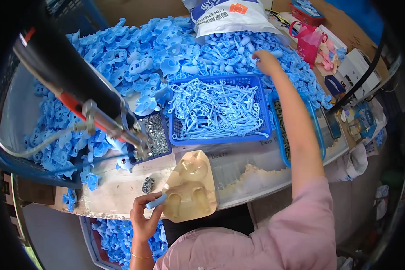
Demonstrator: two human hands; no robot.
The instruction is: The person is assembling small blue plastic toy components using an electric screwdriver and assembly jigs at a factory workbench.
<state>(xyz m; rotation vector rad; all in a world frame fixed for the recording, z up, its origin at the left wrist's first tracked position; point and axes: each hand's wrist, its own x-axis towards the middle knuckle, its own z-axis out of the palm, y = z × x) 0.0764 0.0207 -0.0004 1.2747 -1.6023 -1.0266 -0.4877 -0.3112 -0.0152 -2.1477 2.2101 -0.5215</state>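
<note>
My left hand (144, 218) pinches a small, smooth, rounded light-blue plastic piece (156, 200) between thumb and fingers. That piece is beside the left edge of a tan moulded fixture (181, 208) with shaped hollows, lying at the table's front edge. Far off, my right arm stretches over the table. My right hand (268, 62) is at a pile of rounded blue plastic parts (233, 48), just below a white printed sack (231, 17). Its fingers are bent down among the parts, and what they grip, if anything, is hidden.
A blue basket (171, 118) holds thin blue rods. Beside it stand a tray of metal screws (155, 135) and a blue-rimmed tray (321, 137) under my right arm. An electric screwdriver (108, 118) hangs at left. Blue shells (117, 49) heap behind; a screw cluster (148, 185) lies near the fixture.
</note>
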